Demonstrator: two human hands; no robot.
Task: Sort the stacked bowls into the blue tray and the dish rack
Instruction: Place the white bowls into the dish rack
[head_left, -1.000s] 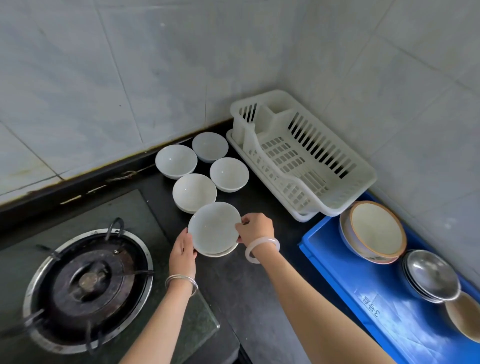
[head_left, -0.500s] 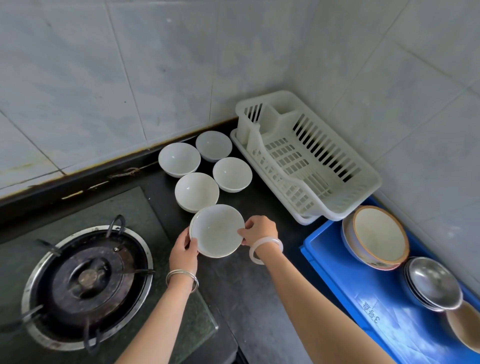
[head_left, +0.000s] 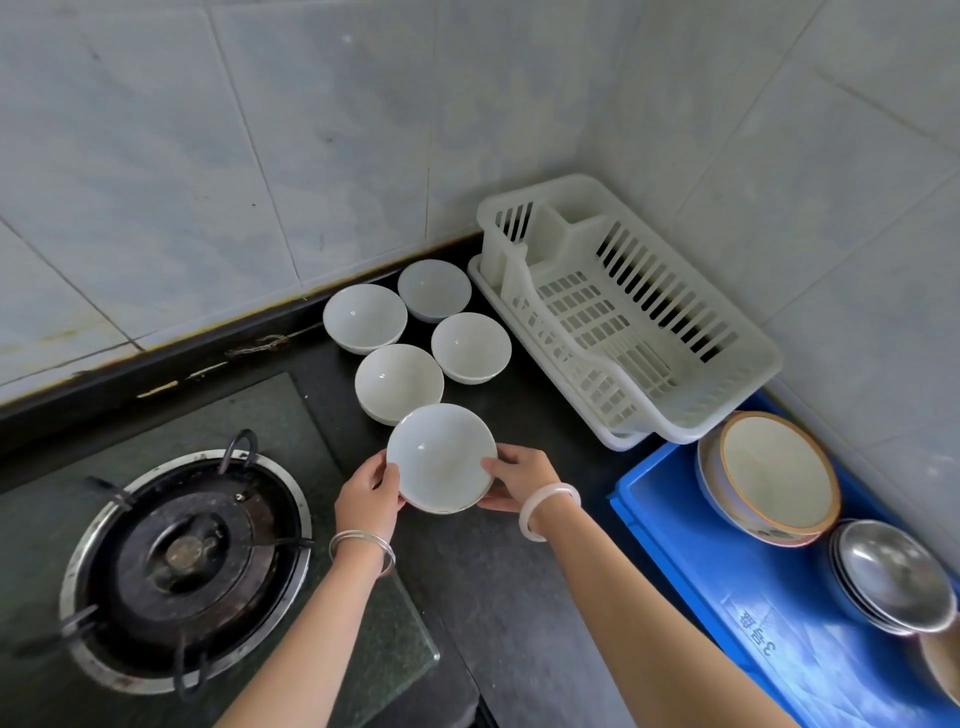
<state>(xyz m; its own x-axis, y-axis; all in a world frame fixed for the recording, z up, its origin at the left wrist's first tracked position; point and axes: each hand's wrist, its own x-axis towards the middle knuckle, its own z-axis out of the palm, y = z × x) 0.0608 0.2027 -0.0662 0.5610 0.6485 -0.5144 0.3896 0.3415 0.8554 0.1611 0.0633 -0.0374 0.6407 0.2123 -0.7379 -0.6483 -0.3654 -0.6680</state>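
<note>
There were five white bowls (head_left: 440, 457), one rack (head_left: 623, 317) and one tray (head_left: 675, 545). One burner (head_left: 182, 561) stood alone. Two hands (head_left: 366, 493) showed.

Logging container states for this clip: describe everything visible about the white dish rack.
The dish rack is off-white plastic, rectangular, with slotted walls and a gridded floor. A small partitioned compartment sits at its far-left end. It stands on a matching drip tray in the tiled corner of the dark counter, and nothing is inside. Its near-right end meets the blue tray; white bowls stand just left of it, apparently not touching.
</note>
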